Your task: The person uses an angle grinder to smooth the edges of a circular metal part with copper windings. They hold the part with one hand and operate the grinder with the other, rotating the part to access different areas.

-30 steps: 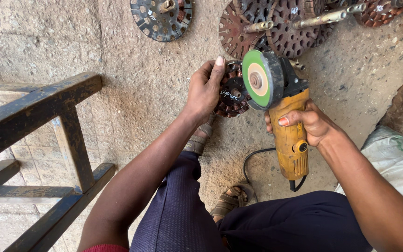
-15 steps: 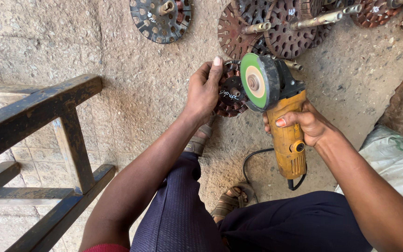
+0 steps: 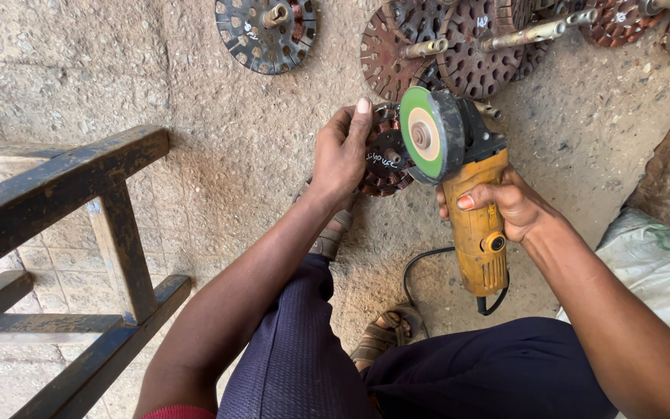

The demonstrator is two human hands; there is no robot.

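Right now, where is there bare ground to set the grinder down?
Bare ground lies left of the left hand, between the wooden frame and the dark disc. A smaller patch lies right of the grinder, before the white sack. The top edge is crowded with rusty rotors; the cord and sandals clutter the ground by the knees.

Rough concrete floor (image 3: 219,140); dark wooden bench frame (image 3: 79,225) left.
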